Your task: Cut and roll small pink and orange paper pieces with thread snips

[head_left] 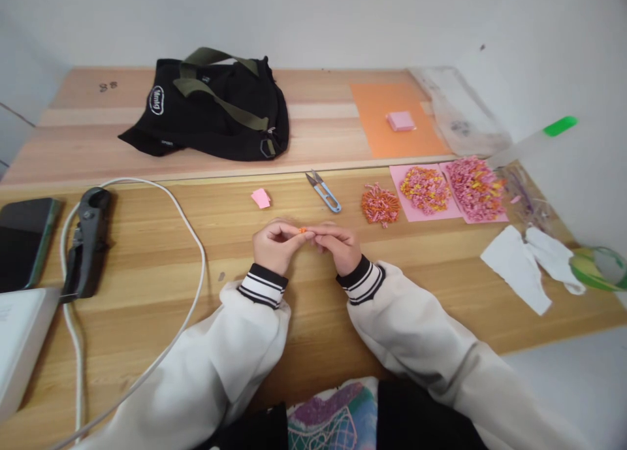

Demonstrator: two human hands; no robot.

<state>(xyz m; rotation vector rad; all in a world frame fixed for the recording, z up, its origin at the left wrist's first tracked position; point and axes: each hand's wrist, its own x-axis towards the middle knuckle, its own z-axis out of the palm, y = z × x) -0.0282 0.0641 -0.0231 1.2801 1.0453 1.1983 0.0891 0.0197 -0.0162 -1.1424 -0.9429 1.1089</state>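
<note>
Your left hand [275,243] and right hand [339,244] meet over the wooden table [441,273] — both pinch one tiny orange paper piece [303,230] — near the small blue-handled thread snips [323,191].

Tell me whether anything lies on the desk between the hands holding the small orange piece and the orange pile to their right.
Nothing visible does. The left hand and right hand pinch the small orange piece together. From there to the orange pile the desk is bare wood. The snips lie farther back, off that line.
</note>
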